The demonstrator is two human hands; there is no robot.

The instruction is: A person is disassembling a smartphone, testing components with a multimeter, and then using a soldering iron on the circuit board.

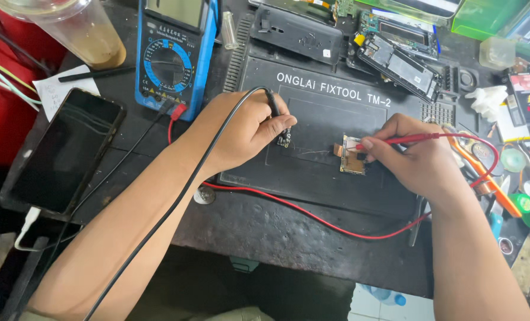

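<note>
My left hand (241, 128) grips a black probe (274, 108) and presses its tip on a tiny dark circuit part (284, 139) on the black work mat (318, 178). My right hand (416, 154) holds a red probe (396, 141), its tip on a small square module (352, 156) with a gold flex strip. A thin wire runs between the two parts. Black and red leads trail back to the blue multimeter (173, 53).
A dark phone (66, 151) on a white cable lies at the left. A plastic cup (77, 30) stands at the back left. Opened phone frames (396, 56) lie behind the mat. Orange-handled tools (485, 175), tape rolls and small bottles crowd the right edge.
</note>
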